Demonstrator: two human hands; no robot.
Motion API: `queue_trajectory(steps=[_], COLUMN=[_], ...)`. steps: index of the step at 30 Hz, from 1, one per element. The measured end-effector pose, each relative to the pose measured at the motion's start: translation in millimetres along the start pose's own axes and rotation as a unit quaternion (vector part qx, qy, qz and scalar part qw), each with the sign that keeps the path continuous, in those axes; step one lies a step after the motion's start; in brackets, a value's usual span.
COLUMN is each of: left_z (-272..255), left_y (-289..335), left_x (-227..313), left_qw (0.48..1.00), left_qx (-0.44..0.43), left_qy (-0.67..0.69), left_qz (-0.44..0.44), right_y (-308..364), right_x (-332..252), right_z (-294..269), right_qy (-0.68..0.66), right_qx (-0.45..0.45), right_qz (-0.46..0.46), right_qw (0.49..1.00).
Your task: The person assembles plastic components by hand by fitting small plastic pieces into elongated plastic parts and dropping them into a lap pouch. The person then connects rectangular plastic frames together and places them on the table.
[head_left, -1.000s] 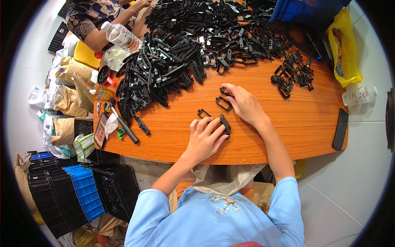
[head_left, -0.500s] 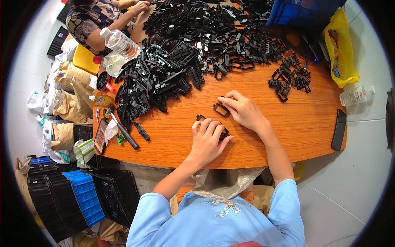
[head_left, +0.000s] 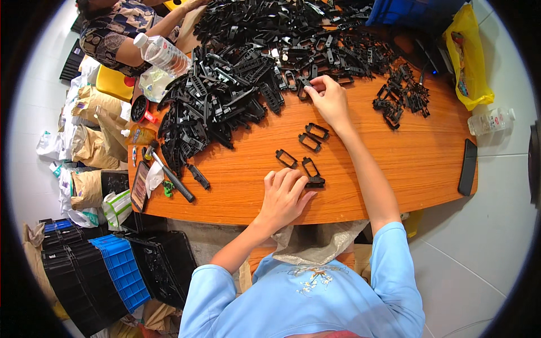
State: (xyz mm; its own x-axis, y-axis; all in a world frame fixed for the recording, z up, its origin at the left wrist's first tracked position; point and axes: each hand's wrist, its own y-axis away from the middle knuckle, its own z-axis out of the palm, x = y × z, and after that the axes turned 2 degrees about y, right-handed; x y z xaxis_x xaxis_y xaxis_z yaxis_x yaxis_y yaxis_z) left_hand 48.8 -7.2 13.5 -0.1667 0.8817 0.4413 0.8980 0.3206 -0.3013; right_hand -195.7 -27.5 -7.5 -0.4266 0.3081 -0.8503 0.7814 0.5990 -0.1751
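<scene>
My left hand (head_left: pixel 284 194) rests near the front of the wooden table, fingers curled and thumb closed against a black plastic part (head_left: pixel 317 182). Much of that part is hidden under the hand. Just beyond it lie several small rectangular black plastic frames, one frame (head_left: pixel 287 159) by my fingers and another frame (head_left: pixel 316 132) farther off. My right hand (head_left: pixel 328 100) reaches to the near edge of a large pile of black plastic parts (head_left: pixel 225 96), its thumb and fingers pinching a black plastic frame (head_left: pixel 303 93) there.
A smaller heap of black frames (head_left: pixel 401 96) lies to the right. Along the left stand a hammer (head_left: pixel 172 176), a phone (head_left: pixel 139 188) and a clear bottle (head_left: pixel 163 54). At right are a black phone-like slab (head_left: pixel 467 168) and a yellow bag (head_left: pixel 470 62). Another person's arm (head_left: pixel 169 31) is at far left.
My right hand has moved away to the pile, leaving the frame it held on the table. Several frames now lie apart in front of my left hand, which has barely moved.
</scene>
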Motion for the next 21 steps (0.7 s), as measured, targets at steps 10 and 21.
queue_trajectory(steps=[10,21], left_z=[0.1,-18.2], left_y=[8.3,-0.2], left_x=[-9.5,-13.4], left_qw=[0.992,0.992], left_qx=[0.037,0.073], left_qy=[0.108,0.085], left_qz=[0.048,0.059], right_y=[24.4,92.8], right_x=[12.1,21.6], right_z=[-28.1,-78.8], right_qy=[-0.079,-0.163], right_qx=[-0.046,0.037], right_qz=[-0.022,0.051], right_qw=[0.996,0.985])
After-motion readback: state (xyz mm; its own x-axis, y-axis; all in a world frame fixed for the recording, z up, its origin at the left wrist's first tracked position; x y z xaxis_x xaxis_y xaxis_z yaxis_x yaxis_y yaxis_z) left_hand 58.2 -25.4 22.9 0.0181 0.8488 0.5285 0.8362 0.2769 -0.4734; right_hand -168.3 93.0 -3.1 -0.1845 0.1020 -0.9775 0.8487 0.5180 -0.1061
